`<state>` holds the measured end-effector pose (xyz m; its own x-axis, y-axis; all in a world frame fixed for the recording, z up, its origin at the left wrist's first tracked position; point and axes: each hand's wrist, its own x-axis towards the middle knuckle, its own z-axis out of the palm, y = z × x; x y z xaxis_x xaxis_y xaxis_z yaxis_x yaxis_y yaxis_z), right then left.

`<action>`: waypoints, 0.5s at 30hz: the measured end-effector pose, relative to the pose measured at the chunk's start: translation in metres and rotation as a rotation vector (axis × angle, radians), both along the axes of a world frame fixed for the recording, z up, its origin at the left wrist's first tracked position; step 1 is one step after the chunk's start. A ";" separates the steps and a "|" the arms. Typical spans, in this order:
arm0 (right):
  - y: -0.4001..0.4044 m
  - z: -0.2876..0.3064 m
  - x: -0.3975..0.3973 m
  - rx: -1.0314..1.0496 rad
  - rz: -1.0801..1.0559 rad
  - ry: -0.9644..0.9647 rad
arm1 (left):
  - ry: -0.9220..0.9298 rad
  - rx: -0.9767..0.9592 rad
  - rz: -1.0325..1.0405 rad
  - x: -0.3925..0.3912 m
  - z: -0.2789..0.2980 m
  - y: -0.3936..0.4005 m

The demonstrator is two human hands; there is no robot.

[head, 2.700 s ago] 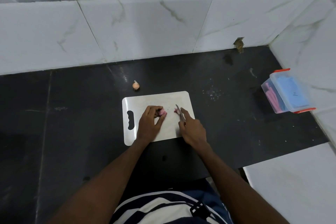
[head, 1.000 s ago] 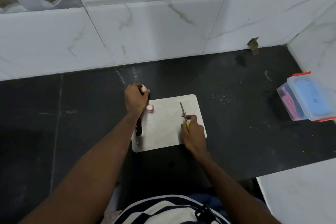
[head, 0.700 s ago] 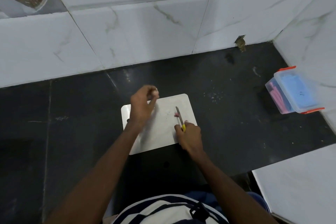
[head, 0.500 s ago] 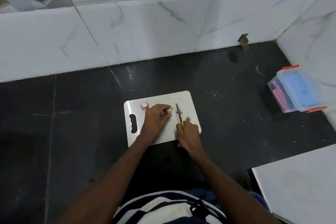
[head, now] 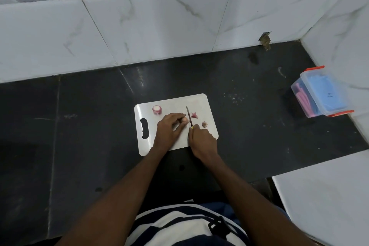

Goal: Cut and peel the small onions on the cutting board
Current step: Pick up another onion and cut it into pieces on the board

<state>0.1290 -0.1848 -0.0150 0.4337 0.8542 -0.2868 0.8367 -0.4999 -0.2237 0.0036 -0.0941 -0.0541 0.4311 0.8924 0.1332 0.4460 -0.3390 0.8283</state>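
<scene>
Pinning a small onion [head: 185, 119] on the cutting board [head: 207, 104], the left hand [head: 169, 129] has come back from the worktop [head: 79, 126]; the right hand [head: 201, 139] still grips the knife [head: 188, 115], blade now beside the onion.

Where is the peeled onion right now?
The peeled onion sits at the far left of the cutting board, just past the handle slot and apart from the left hand.

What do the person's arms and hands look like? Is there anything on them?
Both arms are bare, with no sleeves showing. The left hand and right hand wear no gloves, and I see no rings or watch. The shirt has dark blue and white stripes.
</scene>
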 end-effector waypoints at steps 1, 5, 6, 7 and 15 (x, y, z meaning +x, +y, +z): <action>0.000 0.000 0.000 -0.007 0.012 -0.008 | -0.005 -0.006 0.010 0.000 0.000 0.000; 0.003 0.000 -0.001 -0.016 0.018 0.003 | -0.046 -0.046 0.015 -0.001 -0.001 0.002; 0.004 0.000 -0.001 -0.015 0.020 0.000 | -0.053 -0.052 0.010 -0.002 -0.001 0.003; 0.004 -0.001 -0.002 -0.015 0.027 -0.010 | -0.058 -0.052 0.006 -0.003 -0.002 0.003; -0.001 -0.007 -0.003 -0.012 0.070 -0.074 | -0.080 -0.052 0.026 -0.002 -0.004 0.002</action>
